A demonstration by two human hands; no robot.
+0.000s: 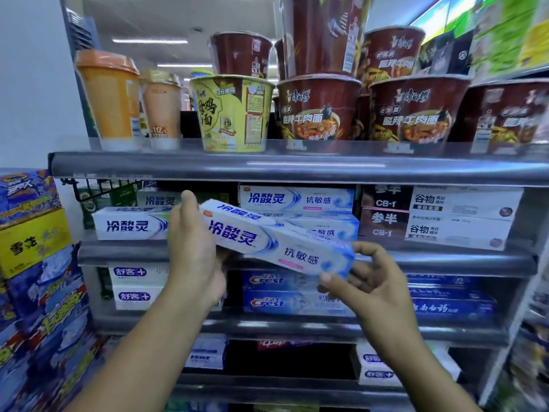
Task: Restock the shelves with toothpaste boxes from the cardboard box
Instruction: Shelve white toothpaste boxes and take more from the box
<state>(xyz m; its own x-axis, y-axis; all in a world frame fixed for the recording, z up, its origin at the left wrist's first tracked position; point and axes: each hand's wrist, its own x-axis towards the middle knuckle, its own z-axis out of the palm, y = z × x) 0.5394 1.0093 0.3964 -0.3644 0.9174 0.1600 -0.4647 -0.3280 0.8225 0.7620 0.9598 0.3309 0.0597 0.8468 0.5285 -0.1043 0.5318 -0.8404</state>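
You're mid-placement, left hand (193,251) and right hand (368,281) clasping 1 tilted toothpaste box (279,242) at centre frame; next, level it and slide it beside the matching stack (297,200).

toothpaste box (279,242): printed card, smooth, glossy sheen
shelf rail (297,168): grey, smooth, semi-gloss; possibly plastic over metal, too blurred to say which
noodle cups (319,110): clear film wrap, shiny, slightly wrinkled
wire basket (98,185): dark coated metal wire
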